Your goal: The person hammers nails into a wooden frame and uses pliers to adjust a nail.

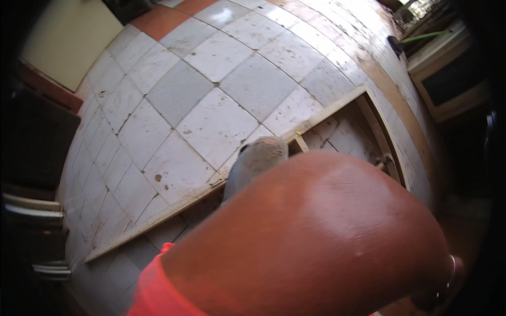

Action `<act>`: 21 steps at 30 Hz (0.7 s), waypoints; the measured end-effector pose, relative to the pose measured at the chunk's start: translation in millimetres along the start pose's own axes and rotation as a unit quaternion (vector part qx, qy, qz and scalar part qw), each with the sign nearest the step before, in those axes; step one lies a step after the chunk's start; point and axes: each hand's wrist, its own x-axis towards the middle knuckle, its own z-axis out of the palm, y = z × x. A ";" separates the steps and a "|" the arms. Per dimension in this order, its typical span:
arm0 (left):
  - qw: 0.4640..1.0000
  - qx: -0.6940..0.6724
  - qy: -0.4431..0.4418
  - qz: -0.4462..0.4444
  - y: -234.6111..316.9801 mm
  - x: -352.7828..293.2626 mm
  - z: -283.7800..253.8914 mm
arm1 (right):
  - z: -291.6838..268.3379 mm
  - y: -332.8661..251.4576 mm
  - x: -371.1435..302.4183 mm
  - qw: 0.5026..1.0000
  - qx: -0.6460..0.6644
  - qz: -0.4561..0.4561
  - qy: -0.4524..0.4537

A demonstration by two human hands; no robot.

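A large bare limb, apparently my bent leg, fills the lower middle of the head view. Red cloth covers its lower left end. Beyond it a worn grey shoe rests at the long rail of a wooden frame, which lies on the tiled floor. My left hand does not show. At the lower right edge a dark bit of skin with a thin pale band, seemingly part of my right hand, shows beside the limb. Its fingers are lost in shadow, so what it touches is hidden.
Dirty white and grey floor tiles spread ahead, with orange tiles at the far left. A cream panel stands upper left, above dark furniture with pale bars. A wooden unit with a dark panel stands at the right.
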 end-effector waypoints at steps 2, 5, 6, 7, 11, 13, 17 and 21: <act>0.989 -0.074 -0.025 -0.122 1.9 -57.4 9.9 | 23.6 -22.7 -10.7 0.997 0.045 -0.008 -0.055; 0.923 -0.161 -0.118 -0.329 24.9 -163.3 34.0 | 77.6 -23.5 -52.0 0.969 0.179 0.003 -0.168; 0.912 -0.166 -0.080 -0.365 24.0 -180.9 52.3 | 47.0 -41.6 -43.1 0.966 0.191 0.034 -0.169; 0.897 -0.168 -0.055 -0.404 23.6 -196.2 67.8 | 31.2 -55.2 -40.0 0.956 0.221 0.077 -0.180; 0.774 -0.078 0.095 -0.621 102.4 -290.3 78.4 | 109.3 -31.2 -57.1 0.888 0.366 0.077 -0.266; 0.769 -0.046 0.111 -0.628 119.0 -310.9 57.3 | 138.3 -39.4 -70.7 0.941 0.217 0.012 -0.260; 0.757 -0.024 0.105 -0.645 122.5 -326.3 28.6 | 148.4 -72.5 -70.0 0.942 0.041 0.037 -0.332; 0.760 0.045 -0.023 -0.648 106.2 -338.3 24.5 | 151.8 -117.1 -65.2 0.859 -0.282 -0.095 -0.417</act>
